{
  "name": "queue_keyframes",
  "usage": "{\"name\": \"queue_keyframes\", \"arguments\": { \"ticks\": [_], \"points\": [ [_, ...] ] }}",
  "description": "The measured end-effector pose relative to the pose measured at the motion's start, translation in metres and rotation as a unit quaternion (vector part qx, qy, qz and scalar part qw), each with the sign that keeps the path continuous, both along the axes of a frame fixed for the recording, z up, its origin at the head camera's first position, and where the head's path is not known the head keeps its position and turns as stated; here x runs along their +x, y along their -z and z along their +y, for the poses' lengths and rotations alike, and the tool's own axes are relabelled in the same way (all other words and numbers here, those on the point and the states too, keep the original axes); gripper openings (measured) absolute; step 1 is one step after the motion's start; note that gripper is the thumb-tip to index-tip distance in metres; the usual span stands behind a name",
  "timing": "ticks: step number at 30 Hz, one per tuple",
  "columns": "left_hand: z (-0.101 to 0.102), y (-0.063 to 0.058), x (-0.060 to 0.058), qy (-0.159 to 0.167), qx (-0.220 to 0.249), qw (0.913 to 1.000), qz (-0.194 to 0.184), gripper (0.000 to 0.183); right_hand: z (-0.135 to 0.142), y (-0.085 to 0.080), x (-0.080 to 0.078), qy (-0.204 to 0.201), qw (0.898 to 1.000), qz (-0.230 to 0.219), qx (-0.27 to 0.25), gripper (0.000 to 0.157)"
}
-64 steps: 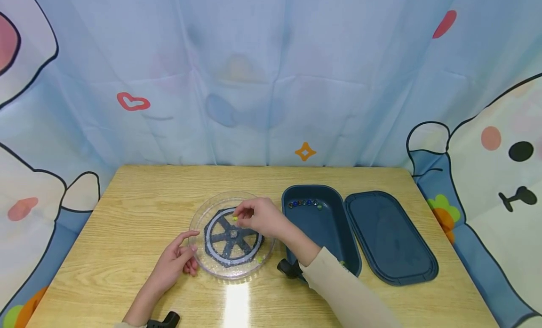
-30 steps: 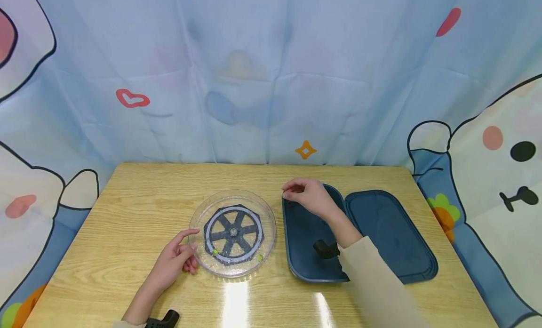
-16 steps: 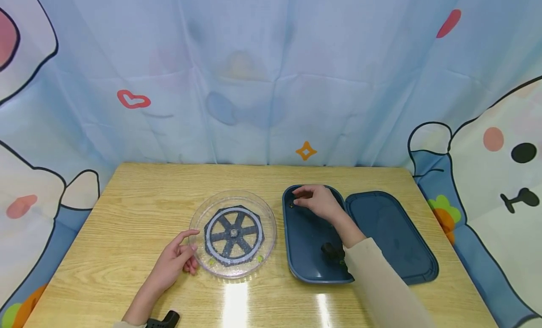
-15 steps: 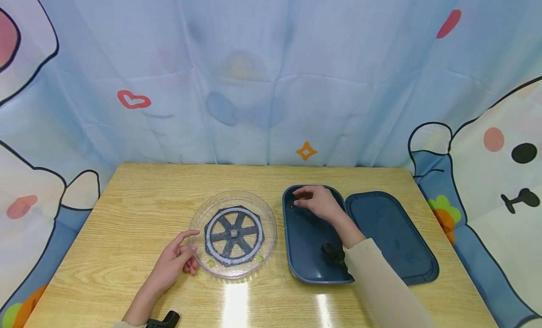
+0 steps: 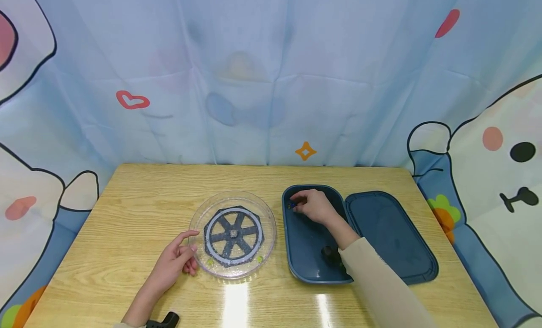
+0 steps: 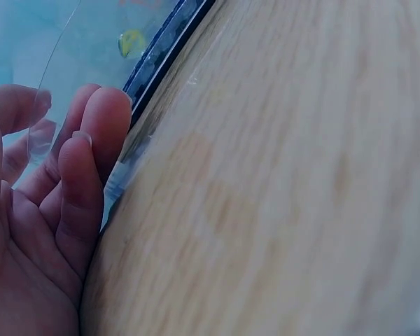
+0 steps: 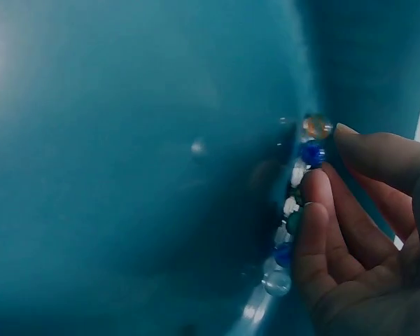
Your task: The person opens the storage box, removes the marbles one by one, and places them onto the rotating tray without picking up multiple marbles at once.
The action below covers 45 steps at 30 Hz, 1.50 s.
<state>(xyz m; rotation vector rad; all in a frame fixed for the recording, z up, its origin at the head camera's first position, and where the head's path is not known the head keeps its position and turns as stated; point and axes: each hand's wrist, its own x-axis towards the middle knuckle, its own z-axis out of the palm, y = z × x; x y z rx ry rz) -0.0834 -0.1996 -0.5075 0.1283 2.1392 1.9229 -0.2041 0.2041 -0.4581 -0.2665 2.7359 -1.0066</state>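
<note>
A clear round dish [image 5: 267, 210] with a dark six-spoked wheel shape [image 5: 234, 233] stands on the table, and two yellow-green marbles [image 5: 260, 259] lie near its front. My left hand [image 5: 171, 260] rests at the left rim, index finger reaching over it; the rim crosses the fingertips in the left wrist view. Inside the deep blue tub [image 5: 302, 267] is my right hand [image 5: 315, 206], beside a row of glass marbles [image 7: 277, 282]. Its thumb tip is right at an orange-streaked marble [image 7: 317, 127], with a blue marble [image 7: 313, 152] between thumb and fingers, which stand apart. Its fingers hide part of the row.
To the right of the tub lies its flat blue lid [image 5: 394, 238]. A patterned curtain [image 5: 254, 83] hangs along the back edge of the wooden table [image 5: 148, 191].
My right hand has gone from above the dish to the tub's far end, lowering to the marbles. The marble it held now lies at the dish's front left. The left hand has stayed put.
</note>
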Motion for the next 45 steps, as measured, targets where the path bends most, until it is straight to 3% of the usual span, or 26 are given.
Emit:
{"name": "queue_keyframes", "arguments": {
  "ticks": [18,27,37,45],
  "points": [
    [0.001,0.001,0.001,-0.005,0.001,1.0000,0.003,0.040,-0.012,0.011,0.002,-0.044,0.997,0.044,0.047,0.013],
    [0.002,0.000,0.001,-0.015,-0.004,0.9999,-0.006,0.040,-0.013,0.013,0.001,-0.042,0.998,0.035,0.028,0.011],
    [0.002,0.000,0.000,-0.011,-0.006,0.9999,-0.004,0.040,-0.008,-0.002,0.006,-0.016,0.999,0.013,-0.038,0.013],
    [0.001,0.000,0.000,-0.009,-0.005,0.9999,-0.003,0.040,-0.004,-0.024,0.014,-0.001,0.996,0.013,-0.086,0.019]
  ]
}}
